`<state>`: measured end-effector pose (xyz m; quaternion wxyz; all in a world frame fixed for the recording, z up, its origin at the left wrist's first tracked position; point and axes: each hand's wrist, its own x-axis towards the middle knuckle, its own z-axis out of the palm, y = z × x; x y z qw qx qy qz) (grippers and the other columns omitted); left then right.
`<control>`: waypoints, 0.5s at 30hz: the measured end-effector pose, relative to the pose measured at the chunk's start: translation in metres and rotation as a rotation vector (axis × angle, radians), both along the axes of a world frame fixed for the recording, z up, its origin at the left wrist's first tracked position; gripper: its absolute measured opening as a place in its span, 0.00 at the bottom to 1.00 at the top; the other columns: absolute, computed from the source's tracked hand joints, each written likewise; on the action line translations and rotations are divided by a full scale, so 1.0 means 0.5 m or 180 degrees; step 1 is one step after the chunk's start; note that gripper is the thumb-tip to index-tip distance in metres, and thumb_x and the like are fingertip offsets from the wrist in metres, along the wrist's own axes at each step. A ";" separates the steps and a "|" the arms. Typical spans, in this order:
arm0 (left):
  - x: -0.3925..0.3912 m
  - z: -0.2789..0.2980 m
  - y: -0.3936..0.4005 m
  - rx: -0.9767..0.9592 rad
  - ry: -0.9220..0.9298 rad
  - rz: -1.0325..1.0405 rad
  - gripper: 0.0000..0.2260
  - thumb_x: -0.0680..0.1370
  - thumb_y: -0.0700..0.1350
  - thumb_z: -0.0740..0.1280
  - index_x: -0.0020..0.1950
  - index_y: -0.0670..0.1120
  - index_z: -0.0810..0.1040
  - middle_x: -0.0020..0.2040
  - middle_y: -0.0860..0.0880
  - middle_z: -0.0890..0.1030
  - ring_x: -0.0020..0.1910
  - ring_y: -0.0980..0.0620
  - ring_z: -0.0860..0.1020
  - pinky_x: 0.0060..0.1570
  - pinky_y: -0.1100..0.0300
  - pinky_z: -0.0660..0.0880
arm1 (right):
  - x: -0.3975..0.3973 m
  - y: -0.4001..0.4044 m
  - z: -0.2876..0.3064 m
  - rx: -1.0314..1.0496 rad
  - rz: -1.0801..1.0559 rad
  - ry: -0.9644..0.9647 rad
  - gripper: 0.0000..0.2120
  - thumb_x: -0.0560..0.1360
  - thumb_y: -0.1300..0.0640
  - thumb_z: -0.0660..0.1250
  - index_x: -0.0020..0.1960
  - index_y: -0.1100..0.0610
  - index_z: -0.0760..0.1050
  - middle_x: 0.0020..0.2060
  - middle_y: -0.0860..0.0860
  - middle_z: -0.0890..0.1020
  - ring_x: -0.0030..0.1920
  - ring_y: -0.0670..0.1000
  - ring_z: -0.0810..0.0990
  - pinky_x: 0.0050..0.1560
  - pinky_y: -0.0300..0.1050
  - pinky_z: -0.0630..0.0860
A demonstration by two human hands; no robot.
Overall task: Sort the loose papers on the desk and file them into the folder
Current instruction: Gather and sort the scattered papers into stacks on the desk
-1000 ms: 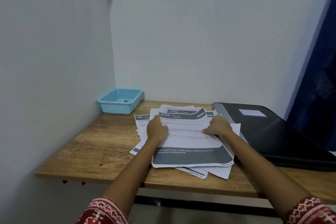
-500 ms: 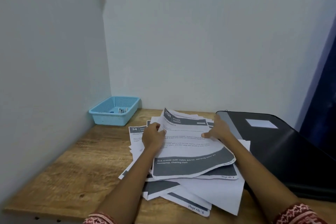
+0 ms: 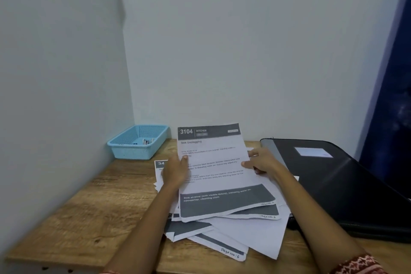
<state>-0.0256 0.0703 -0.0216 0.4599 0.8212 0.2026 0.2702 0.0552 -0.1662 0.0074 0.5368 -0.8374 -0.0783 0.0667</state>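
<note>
A printed sheet headed "3104 Kitchen" (image 3: 213, 162) is raised at its far end above a loose pile of papers (image 3: 224, 233) on the wooden desk (image 3: 89, 207). My left hand (image 3: 175, 170) pinches the sheet's left edge. My right hand (image 3: 261, 161) grips its right edge, thumb on top. A closed black folder (image 3: 329, 184) with a white label lies to the right of the pile, partly under the papers' edge.
A light blue plastic basket (image 3: 138, 141) with small items sits in the back left corner against the walls. A dark blue curtain (image 3: 391, 87) hangs at the right. The desk's front edge runs close to me.
The top sheet has been lifted and tilted up toward me, both hands rising with it. The camera has moved closer to the desk.
</note>
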 end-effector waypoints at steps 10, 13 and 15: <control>-0.007 0.000 0.029 0.1012 0.1259 0.0752 0.30 0.75 0.57 0.65 0.70 0.39 0.64 0.67 0.41 0.69 0.66 0.40 0.66 0.64 0.49 0.66 | -0.001 -0.012 0.005 -0.0973 -0.0255 -0.0567 0.21 0.68 0.68 0.71 0.29 0.55 0.60 0.23 0.52 0.67 0.24 0.50 0.65 0.27 0.38 0.61; 0.014 0.003 0.022 0.1222 0.1212 0.0412 0.25 0.73 0.51 0.69 0.64 0.40 0.69 0.63 0.41 0.72 0.64 0.41 0.70 0.61 0.50 0.69 | 0.005 -0.013 -0.004 -0.0947 -0.0314 -0.0584 0.15 0.68 0.67 0.71 0.31 0.57 0.66 0.26 0.53 0.70 0.27 0.52 0.69 0.32 0.40 0.63; 0.025 0.001 0.019 0.1131 0.0891 0.0208 0.19 0.74 0.46 0.70 0.60 0.40 0.70 0.61 0.42 0.74 0.61 0.43 0.71 0.58 0.53 0.70 | 0.008 -0.016 -0.008 -0.1085 -0.0457 -0.0835 0.06 0.68 0.65 0.71 0.36 0.59 0.75 0.33 0.53 0.76 0.34 0.53 0.74 0.34 0.40 0.66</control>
